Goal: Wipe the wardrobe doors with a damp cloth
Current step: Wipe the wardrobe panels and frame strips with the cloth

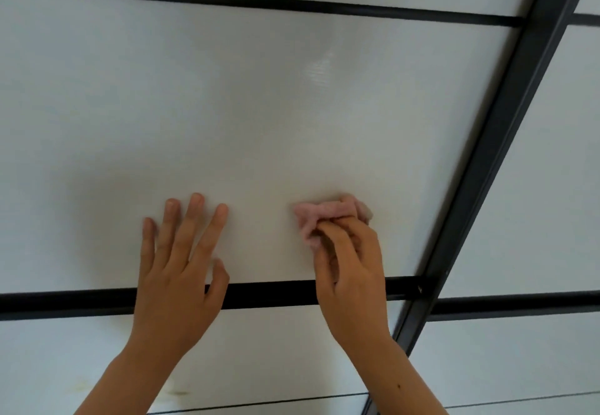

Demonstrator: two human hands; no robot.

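A white glossy wardrobe door panel [259, 116] fills the view, split by black horizontal bars. My right hand [350, 272] grips a bunched pink cloth [321, 215] and holds it against the panel just above the lower black bar. My left hand [181, 265] lies flat on the same panel to the left of the cloth, fingers straight and spread, its palm crossing the bar. The two hands are apart by about a hand's width.
A black horizontal bar [269, 293] runs under the hands and another [259, 2] crosses near the top. A dark vertical frame post [506, 142] slants along the right, with a second white door [552, 187] beyond it. Faint yellowish marks [175, 392] show low on the panel.
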